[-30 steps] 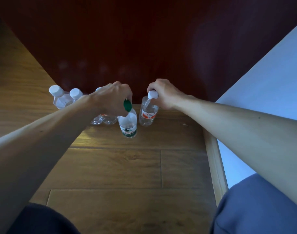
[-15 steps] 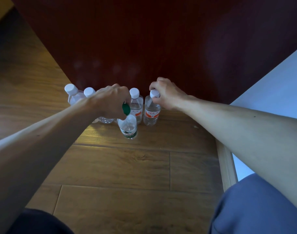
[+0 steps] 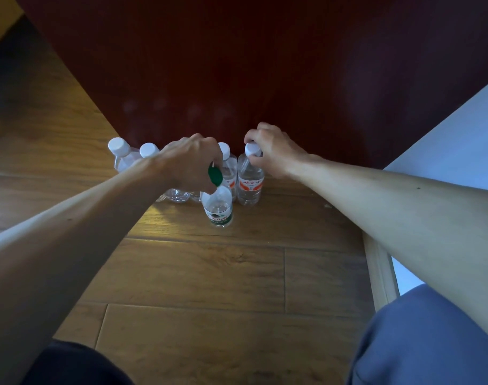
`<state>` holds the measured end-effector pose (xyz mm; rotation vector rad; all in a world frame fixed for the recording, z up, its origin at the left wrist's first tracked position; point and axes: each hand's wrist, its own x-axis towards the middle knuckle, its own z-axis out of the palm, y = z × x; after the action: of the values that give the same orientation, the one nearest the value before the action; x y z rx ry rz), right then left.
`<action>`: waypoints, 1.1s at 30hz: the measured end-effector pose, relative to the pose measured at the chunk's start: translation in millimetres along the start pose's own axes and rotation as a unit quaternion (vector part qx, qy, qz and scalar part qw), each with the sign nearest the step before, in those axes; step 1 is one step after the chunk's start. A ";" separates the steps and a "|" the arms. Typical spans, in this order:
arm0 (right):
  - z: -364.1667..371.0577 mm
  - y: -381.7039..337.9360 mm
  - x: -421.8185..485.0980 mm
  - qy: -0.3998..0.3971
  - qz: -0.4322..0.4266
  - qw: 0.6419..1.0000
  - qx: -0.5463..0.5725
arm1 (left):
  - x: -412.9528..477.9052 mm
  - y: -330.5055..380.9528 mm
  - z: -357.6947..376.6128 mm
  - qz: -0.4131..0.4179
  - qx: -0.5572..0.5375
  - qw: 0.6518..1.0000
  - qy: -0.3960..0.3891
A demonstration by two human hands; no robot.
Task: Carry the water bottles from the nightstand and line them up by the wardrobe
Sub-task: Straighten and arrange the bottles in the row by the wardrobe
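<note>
Several clear water bottles stand in a row on the wooden floor against the dark red wardrobe (image 3: 265, 65). My left hand (image 3: 191, 162) grips the green cap of a green-labelled bottle (image 3: 217, 207), which stands a little in front of the row. My right hand (image 3: 273, 151) pinches the white cap of a red-labelled bottle (image 3: 249, 184) at the row's right end. Another red-labelled bottle (image 3: 228, 168) stands between them. Two white-capped bottles (image 3: 120, 154) stand at the left, partly hidden behind my left forearm.
A white wall (image 3: 445, 151) with a pale wooden skirting board (image 3: 379, 270) runs along the right side. My knees in dark and blue trousers (image 3: 431, 337) show at the bottom. Wooden floor (image 3: 209, 273) stretches in front of the bottles.
The view has shifted so the bottles sit further right in frame. The red-labelled bottle in my right hand now stands upright beside its neighbour. Both hands keep their holds on the caps.
</note>
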<state>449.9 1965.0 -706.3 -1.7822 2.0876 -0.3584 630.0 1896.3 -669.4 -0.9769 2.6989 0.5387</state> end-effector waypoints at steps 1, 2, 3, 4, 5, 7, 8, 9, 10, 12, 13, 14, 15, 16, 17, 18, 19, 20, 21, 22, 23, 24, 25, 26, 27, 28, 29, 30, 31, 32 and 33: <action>0.0 0.4 0.0 0.000 0.001 1.000 0.001 | 0.8 0.5 0.1 0.002 0.001 1.000 -0.001; 0.0 1.0 -0.2 0.000 0.002 1.000 0.003 | 1.3 1.1 0.4 0.004 0.002 1.000 -0.001; 0.0 1.7 -0.4 -0.001 0.002 1.000 0.005 | 1.7 1.7 0.7 0.005 0.003 1.000 0.000; -0.1 2.3 -0.5 -0.001 0.002 1.000 0.008 | 1.8 2.4 1.0 0.006 0.004 1.000 0.000; -0.4 2.9 -0.9 -0.002 0.002 1.000 0.012 | 1.7 3.2 1.3 0.008 0.005 1.000 0.002; -1.0 4.8 -1.3 -0.001 -0.003 1.000 0.019 | 2.1 4.2 2.1 0.012 0.009 1.000 0.005; -1.6 6.4 -1.8 0.001 -0.006 1.000 0.022 | 2.5 4.7 2.3 0.016 0.012 1.000 0.004; -2.2 7.7 -2.3 0.003 -0.010 1.000 0.025 | 2.7 5.1 2.8 0.019 0.014 1.000 0.002; -3.0 9.5 -3.2 0.003 -0.012 1.000 0.027 | 3.5 5.6 3.1 0.024 0.015 1.000 0.003; -5.3 12.9 -6.1 -0.001 -0.012 0.999 0.035 | 5.7 8.0 3.7 0.034 0.011 0.999 0.003; -6.4 14.6 -7.5 -0.003 -0.012 0.999 0.039 | 7.1 9.9 3.6 0.037 0.008 0.999 0.002; -7.3 16.5 -8.6 -0.004 -0.012 0.999 0.042 | 8.3 12.8 3.3 0.040 0.003 0.999 0.000; -8.0 18.7 -10.0 -0.003 -0.010 0.999 0.043 | 9.4 16.1 2.9 0.044 -0.001 0.999 0.000; -8.7 21.1 -11.7 -0.001 -0.008 0.999 0.041 | 10.9 19.5 2.7 0.049 -0.005 0.999 0.002; -10.0 23.2 -13.7 0.002 -0.006 0.999 0.037 | 12.0 23.1 2.4 0.054 -0.009 0.998 0.004; -11.7 25.5 -15.8 0.005 -0.005 0.999 0.034 | 13.5 26.6 2.4 0.060 -0.012 0.998 0.007; -13.4 27.7 -17.9 0.007 -0.003 0.999 0.032 | 15.1 30.0 3.2 0.066 -0.014 0.998 0.010; -15.3 30.1 -20.4 0.007 -0.002 0.999 0.031 | 16.3 34.0 3.8 0.075 -0.017 0.997 0.012; -17.2 32.3 -23.1 0.006 -0.001 1.000 0.029 | 17.0 38.4 4.9 0.084 -0.022 0.996 0.012; -18.6 34.7 -25.7 0.003 0.001 1.000 0.027 | 18.4 42.0 6.3 0.093 -0.029 0.995 0.010; -19.8 37.3 -28.4 0.001 0.004 1.000 0.026 | 20.0 45.2 7.8 0.100 -0.036 0.994 0.008; -20.6 40.1 -31.1 -0.001 0.008 1.000 0.024 | 21.7 48.0 9.5 0.102 -0.042 0.994 0.007; -21.8 42.6 -34.2 -0.002 0.012 1.000 0.024 | 23.5 50.5 10.8 0.105 -0.046 0.993 0.007; -23.2 44.9 -37.6 -0.002 0.019 1.000 0.023 | 25.9 53.2 12.2 0.111 -0.050 0.993 0.009; -25.3 47.1 -41.5 -0.002 0.025 0.999 0.023 | 28.6 55.9 13.7 0.119 -0.056 0.991 0.012; -27.2 49.5 -45.4 -0.004 0.032 0.999 0.025 | 31.1 59.0 15.2 0.127 -0.062 0.990 0.015; -29.4 52.3 -49.5 -0.009 0.039 0.999 0.026 | 33.3 62.4 16.6 0.132 -0.068 0.989 0.016; -31.4 55.1 -53.3 -0.016 0.044 0.999 0.025 | 35.6 66.1 17.8 0.136 -0.074 0.988 0.017; -33.1 58.2 -56.6 -0.024 0.049 0.998 0.022 | 38.2 69.8 19.0 0.141 -0.079 0.987 0.018; -34.6 61.8 -60.0 -0.030 0.053 0.998 0.019 | 41.1 74.5 19.8 0.146 -0.081 0.986 0.020; -36.1 65.6 -63.1 -0.035 0.057 0.998 0.017 | 43.9 79.7 20.7 0.152 -0.080 0.985 0.020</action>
<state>383.9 2036.4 -694.5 -1.6232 2.1103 -0.2932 546.6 1936.5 -681.5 -0.6156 2.8955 0.8131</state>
